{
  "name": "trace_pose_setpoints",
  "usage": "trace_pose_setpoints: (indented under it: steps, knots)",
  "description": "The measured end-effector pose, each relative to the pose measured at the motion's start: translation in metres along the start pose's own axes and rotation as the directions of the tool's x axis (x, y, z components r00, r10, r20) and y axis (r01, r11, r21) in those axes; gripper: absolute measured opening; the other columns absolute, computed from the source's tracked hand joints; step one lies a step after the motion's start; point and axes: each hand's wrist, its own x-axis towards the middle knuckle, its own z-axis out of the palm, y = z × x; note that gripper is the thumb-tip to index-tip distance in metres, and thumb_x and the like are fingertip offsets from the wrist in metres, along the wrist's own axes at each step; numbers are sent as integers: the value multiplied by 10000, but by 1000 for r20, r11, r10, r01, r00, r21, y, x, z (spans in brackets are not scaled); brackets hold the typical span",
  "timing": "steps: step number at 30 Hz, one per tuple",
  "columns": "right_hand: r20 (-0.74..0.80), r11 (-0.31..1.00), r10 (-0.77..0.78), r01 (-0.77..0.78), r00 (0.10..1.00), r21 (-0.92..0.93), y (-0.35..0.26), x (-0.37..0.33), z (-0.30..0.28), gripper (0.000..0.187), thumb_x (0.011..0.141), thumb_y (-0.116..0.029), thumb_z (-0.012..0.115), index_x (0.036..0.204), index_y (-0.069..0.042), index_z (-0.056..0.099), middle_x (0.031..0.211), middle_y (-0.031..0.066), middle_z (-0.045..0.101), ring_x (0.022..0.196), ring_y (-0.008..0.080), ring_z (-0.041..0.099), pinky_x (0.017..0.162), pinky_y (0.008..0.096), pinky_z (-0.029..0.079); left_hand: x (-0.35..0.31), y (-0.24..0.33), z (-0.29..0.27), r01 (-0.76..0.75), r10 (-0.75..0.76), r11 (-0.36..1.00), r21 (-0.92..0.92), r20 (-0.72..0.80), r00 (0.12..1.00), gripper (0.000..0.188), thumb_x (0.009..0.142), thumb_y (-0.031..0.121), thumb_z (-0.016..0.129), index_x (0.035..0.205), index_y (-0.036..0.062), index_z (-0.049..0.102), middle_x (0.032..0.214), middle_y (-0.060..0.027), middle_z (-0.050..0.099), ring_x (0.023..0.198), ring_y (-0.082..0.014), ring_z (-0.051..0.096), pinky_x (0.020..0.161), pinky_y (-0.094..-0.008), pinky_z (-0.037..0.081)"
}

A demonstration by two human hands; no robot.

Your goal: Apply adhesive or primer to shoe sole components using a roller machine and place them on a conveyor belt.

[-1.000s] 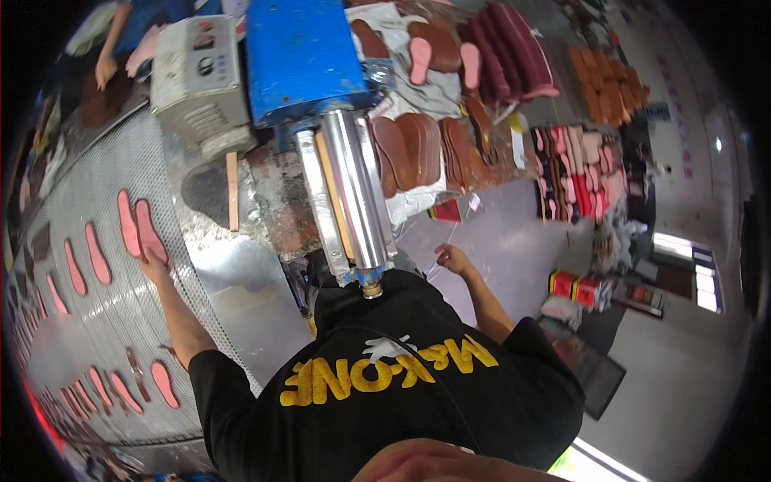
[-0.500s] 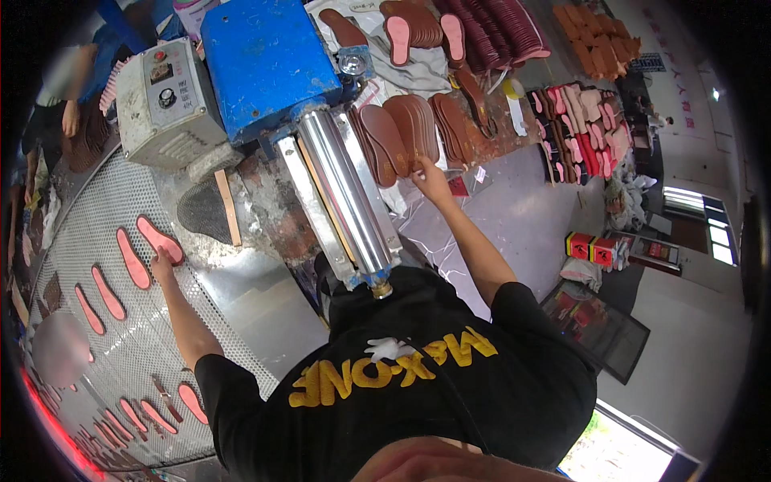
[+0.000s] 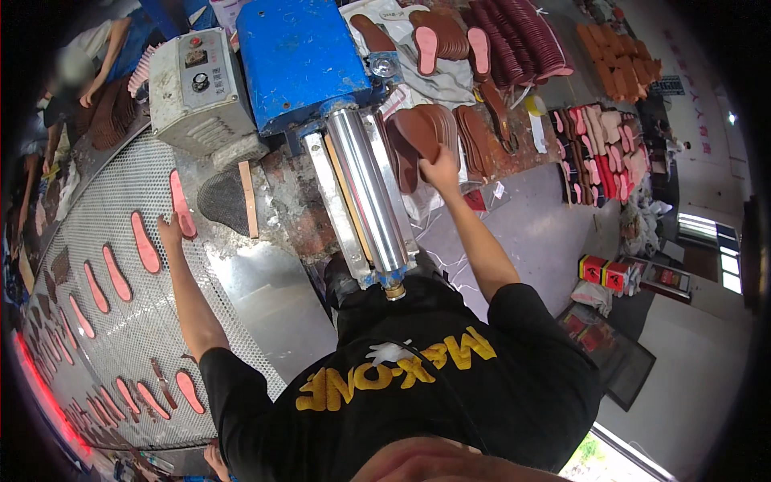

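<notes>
My left hand (image 3: 169,230) rests flat on the metal mesh conveyor (image 3: 120,337), fingertips touching the near end of a pink insole (image 3: 181,202). Another pink insole (image 3: 144,241) lies just left of it. My right hand (image 3: 441,169) reaches across the shiny steel roller (image 3: 368,197) of the blue machine (image 3: 299,56) and grips a brown insole (image 3: 418,135) on top of a stack on the bench. My black shirt with yellow lettering (image 3: 401,377) fills the lower middle.
A grey control box (image 3: 201,84) stands left of the blue machine. Several pink insoles ride the mesh conveyor along the left. Stacks of brown, maroon and orange soles (image 3: 514,40) cover the bench and floor behind. Another person (image 3: 80,68) works at the far left.
My right hand has risen from beside the roller's end to the brown insole stack and closed on one. My left hand stays at the pink insole on the mesh.
</notes>
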Motion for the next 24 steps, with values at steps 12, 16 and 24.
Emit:
trace_pose_setpoints:
  steps: [12,16,24]
  knots:
    - [248,621,-778,765,577,170,-116,-43,-164,578,619,-129,590,1183,-23,521,1137,124,573,1007,273,528,902,374,394,-269,343,-94,-635,821,563,-529,271,502,668,682,188,733,1276,61,454,1336,-140,425,1261,-298,374,1024,-367,311]
    - [132,613,-606,355,784,706,-83,-25,-132,460,754,-226,611,1165,-38,528,1050,90,609,956,205,573,799,344,455,-288,354,-89,-730,866,490,-477,364,343,803,618,235,771,1302,34,401,1362,-167,369,1255,-340,356,1029,-383,314]
    - [455,987,-127,156,881,-26,-23,-12,51,820,726,-595,590,1079,134,459,1035,335,555,954,464,562,827,453,453,-291,286,-102,-813,803,582,-25,173,570,733,528,260,795,1169,117,471,1199,-73,500,1169,-307,419,952,-473,316]
